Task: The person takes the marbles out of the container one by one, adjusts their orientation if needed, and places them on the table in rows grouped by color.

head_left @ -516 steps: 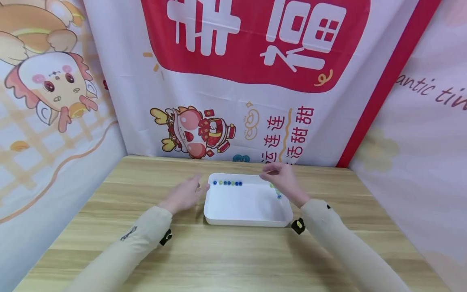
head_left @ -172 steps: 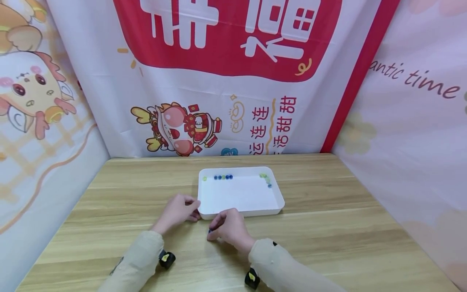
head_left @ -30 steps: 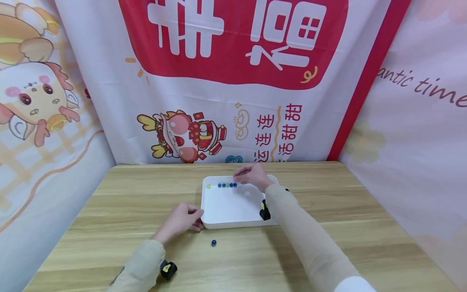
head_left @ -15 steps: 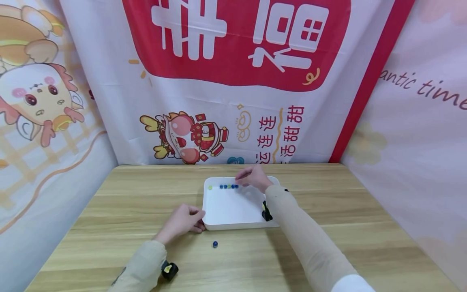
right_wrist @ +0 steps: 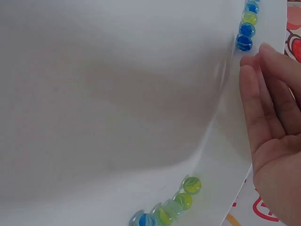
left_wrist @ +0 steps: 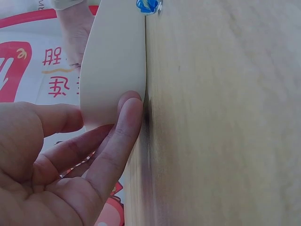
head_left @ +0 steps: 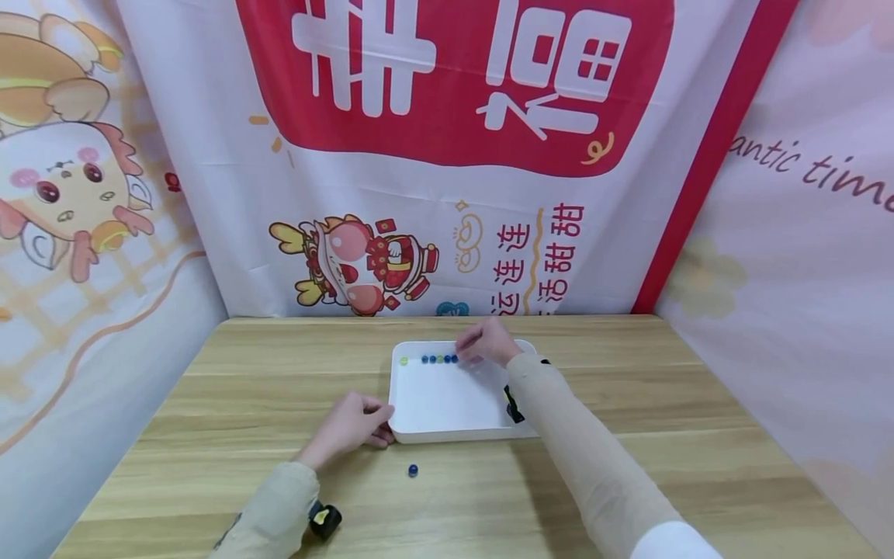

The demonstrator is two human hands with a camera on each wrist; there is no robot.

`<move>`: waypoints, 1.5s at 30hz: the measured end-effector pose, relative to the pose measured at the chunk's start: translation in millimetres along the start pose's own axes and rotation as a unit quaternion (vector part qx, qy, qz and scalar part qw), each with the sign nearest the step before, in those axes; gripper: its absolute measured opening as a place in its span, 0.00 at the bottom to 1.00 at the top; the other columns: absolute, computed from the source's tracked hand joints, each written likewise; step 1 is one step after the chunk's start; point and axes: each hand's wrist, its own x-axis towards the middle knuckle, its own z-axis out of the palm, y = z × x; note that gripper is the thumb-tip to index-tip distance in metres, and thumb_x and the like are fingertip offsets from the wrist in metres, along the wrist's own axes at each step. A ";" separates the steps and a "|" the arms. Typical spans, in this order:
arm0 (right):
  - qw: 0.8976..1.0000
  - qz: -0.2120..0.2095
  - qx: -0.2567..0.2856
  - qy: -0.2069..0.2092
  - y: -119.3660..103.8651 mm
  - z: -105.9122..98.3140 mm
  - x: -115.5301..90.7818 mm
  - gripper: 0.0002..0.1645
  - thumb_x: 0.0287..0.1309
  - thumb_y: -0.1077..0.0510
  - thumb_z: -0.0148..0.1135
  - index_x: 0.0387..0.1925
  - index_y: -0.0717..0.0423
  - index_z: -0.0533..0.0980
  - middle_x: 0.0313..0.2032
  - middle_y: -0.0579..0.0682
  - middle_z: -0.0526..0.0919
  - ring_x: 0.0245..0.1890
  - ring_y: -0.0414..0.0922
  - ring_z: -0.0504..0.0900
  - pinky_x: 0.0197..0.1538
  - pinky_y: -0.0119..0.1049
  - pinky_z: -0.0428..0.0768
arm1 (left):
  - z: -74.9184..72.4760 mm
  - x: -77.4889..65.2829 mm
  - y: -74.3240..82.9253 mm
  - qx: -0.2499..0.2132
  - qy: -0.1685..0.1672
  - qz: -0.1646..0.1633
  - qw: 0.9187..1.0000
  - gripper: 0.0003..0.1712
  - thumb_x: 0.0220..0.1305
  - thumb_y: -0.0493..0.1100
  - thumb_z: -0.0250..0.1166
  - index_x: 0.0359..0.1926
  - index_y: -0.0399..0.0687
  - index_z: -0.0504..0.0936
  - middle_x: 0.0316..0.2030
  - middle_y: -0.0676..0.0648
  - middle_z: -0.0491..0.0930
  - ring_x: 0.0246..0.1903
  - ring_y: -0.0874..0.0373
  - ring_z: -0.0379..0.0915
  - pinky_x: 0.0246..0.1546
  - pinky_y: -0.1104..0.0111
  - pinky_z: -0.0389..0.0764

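Note:
A white rectangular tray (head_left: 447, 400) sits on the table; my left hand (head_left: 352, 425) holds its near left corner, with thumb at the rim and fingers against the outer wall in the left wrist view. Along the tray's far wall runs a row of blue and yellow-green marbles (head_left: 440, 359). My right hand (head_left: 489, 341) reaches inside at the row's right end. In the right wrist view its fingertips are just beside the last blue marble (right_wrist: 244, 43), and no marble shows between them. A yellow-green marble (head_left: 403, 361) sits apart in the far left corner.
A loose blue marble (head_left: 413, 470) lies on the wooden table (head_left: 279, 365) in front of the tray. Several green marbles (right_wrist: 192, 185) and a blue-striped marble (right_wrist: 147, 220) line another part of the tray's edge. A printed cloth (head_left: 447, 186) hangs behind.
At 5.7 s ago my right hand pinched a blue marble before the tray; it now lies on the table. That hand has moved to the row's right end and lowered slightly. My left hand stays put.

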 end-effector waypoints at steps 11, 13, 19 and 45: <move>0.998 0.011 -0.067 -0.004 -1.5 9.6 11.5 0.16 0.42 0.70 0.76 0.37 0.58 0.86 0.29 0.48 0.86 0.30 0.47 0.85 0.34 0.37 0.86 | -1.5 -1.3 2.3 0.006 0.003 0.001 1.000 0.13 0.72 0.37 0.58 0.34 0.33 0.85 0.26 0.42 0.83 0.27 0.51 0.83 0.31 0.63 0.87; 0.997 0.016 -0.080 0.001 -3.8 12.4 10.9 0.14 0.43 0.70 0.76 0.35 0.58 0.86 0.28 0.48 0.86 0.30 0.47 0.85 0.33 0.38 0.86 | -1.7 -2.0 2.7 0.007 0.002 0.001 1.000 0.13 0.72 0.37 0.58 0.34 0.34 0.85 0.26 0.43 0.83 0.27 0.52 0.82 0.31 0.63 0.87; 0.991 0.031 -0.125 0.038 -11.8 19.6 8.4 0.08 0.46 0.66 0.77 0.30 0.55 0.86 0.26 0.47 0.85 0.28 0.47 0.84 0.32 0.37 0.84 | -1.9 -2.0 2.6 0.003 -0.001 0.003 1.000 0.13 0.72 0.38 0.59 0.34 0.33 0.85 0.26 0.42 0.83 0.27 0.52 0.82 0.30 0.63 0.87; 0.977 0.058 -0.177 0.099 -19.1 34.3 7.0 0.09 0.40 0.63 0.80 0.19 0.51 0.84 0.18 0.45 0.82 0.24 0.44 0.81 0.32 0.36 0.82 | -2.8 -4.8 2.0 0.015 -0.009 0.017 1.000 0.14 0.72 0.39 0.59 0.33 0.34 0.86 0.26 0.43 0.83 0.26 0.52 0.82 0.30 0.63 0.87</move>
